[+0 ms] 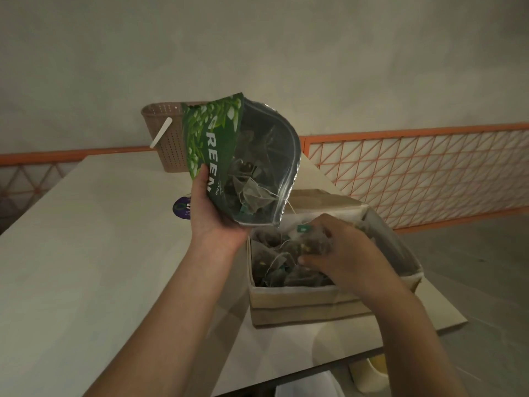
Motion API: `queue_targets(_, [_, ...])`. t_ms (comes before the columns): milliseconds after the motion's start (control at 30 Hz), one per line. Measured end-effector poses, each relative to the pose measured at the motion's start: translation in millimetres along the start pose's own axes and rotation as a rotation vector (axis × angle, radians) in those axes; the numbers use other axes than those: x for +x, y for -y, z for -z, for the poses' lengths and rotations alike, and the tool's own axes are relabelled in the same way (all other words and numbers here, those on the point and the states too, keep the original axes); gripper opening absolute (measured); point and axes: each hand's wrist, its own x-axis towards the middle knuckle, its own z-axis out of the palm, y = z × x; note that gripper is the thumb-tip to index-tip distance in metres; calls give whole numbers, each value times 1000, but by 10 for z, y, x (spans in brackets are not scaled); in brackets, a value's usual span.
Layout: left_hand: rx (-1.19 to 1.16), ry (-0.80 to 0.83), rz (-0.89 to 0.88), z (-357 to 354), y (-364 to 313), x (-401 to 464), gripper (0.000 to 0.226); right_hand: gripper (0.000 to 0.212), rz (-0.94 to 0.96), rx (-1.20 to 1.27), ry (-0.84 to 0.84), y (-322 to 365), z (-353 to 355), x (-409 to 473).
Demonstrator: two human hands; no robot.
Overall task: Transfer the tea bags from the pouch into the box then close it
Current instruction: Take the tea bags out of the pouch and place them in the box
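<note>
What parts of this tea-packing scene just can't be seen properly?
All in the head view:
- Pouch: its printed word is partly covered by the left hand.
- Box: the right hand hides some tea bags.
- Purple sticker: text too small, partly hidden behind the left hand.
- Basket: right part hidden by the pouch.

A plain indoor room: bare wall (257, 47), orange lattice railing (415, 167), pale table (86, 253).

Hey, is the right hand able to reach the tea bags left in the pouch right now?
Probably yes. The left hand holds the pouch tilted with its open mouth just above the box, beside the right hand, and nothing blocks it. But the right hand is gripping tea bags in the box and should release them first.
</note>
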Motion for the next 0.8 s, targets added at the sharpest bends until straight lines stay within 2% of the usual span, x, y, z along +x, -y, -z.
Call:
queue_targets(100, [2, 15, 15, -1, 25, 2, 57, 25, 18, 11, -104, -34, 13, 84])
queue_targets(233, [-10, 43, 34, 7, 30, 30, 58, 18, 89, 50, -498, -74, 91, 188])
queue_targets(300, [-13, 53, 33, 18, 30, 50, 58, 16, 149, 99, -611, -69, 139, 194])
queue_targets(333, [-14, 59, 29, 23, 30, 55, 58, 16, 160, 114, -589, -68, 154, 186])
queue_targets(467, [-5, 63, 35, 37, 35, 71, 57, 39, 69, -2, -243, -27, 118, 113])
queue_targets(533, [-1, 66, 44, 53, 51, 79, 59, 41, 117, 85, -311, 98, 101, 38])
queue_targets(600, [0, 53, 40, 63, 69, 83, 60, 36, 254, 279, -424, 245, 99, -15])
queue_targets(667, [18, 36, 36, 53, 88, 67, 62, 33, 333, 364, -429, 340, 58, -20])
queue_targets(800, [33, 27, 18, 16, 105, 25, 63, 41, 311, 79, -429, 406, -118, 86])
